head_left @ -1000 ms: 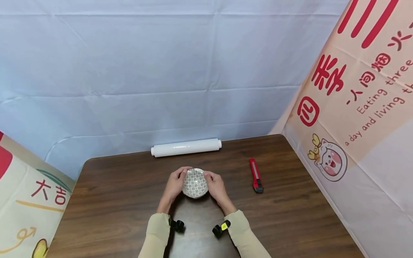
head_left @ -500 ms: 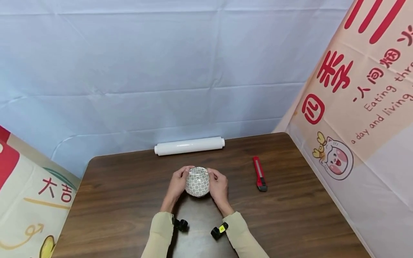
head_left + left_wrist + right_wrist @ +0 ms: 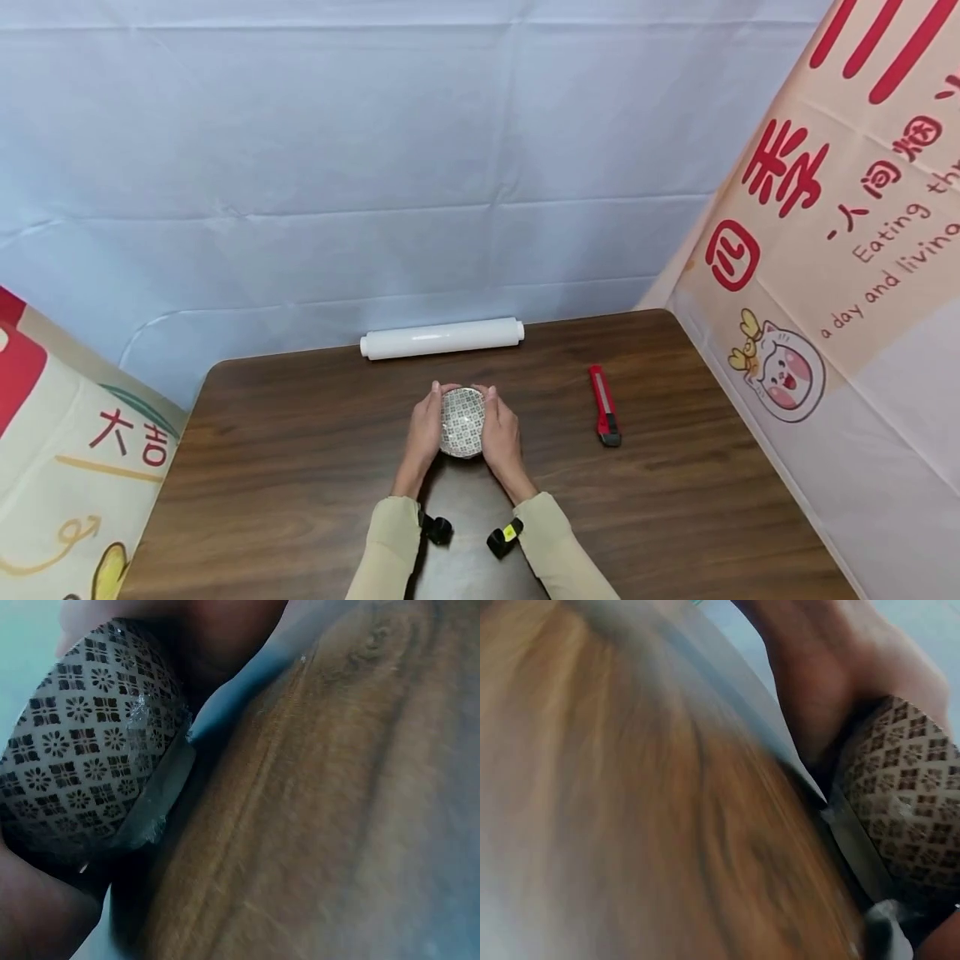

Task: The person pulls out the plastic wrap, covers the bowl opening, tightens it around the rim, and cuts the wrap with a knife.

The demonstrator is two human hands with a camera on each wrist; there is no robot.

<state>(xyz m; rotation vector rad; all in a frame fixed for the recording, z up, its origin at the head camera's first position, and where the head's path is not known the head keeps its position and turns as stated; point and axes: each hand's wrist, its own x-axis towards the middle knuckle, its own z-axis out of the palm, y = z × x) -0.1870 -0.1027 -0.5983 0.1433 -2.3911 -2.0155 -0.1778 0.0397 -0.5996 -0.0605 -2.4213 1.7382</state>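
Between my two hands is a small round bowl (image 3: 462,423) with a dark floral pattern on pale ground. Clear plastic film (image 3: 154,817) clings to it, glossy on top and crinkled near its pale foot in the left wrist view. My left hand (image 3: 426,427) grips the bowl's left side, thumb pointing away along the rim. On the opposite side my right hand (image 3: 500,430) holds it in the same manner. The fingers beneath are partly hidden by the bowl, which sits close over the wooden table (image 3: 300,467).
A white roll of plastic film (image 3: 442,338) lies along the table's back edge. To the right rests a red utility knife (image 3: 604,406) with a black end. Pale cloth (image 3: 360,167) hangs behind, and printed cloth (image 3: 847,250) hangs at the right.
My hands have shifted from pinching near the far rim to wrapping the bowl's sides, thumbs now straighter and forearms closer together. The head view has turned slightly. Film roll and knife stay put.
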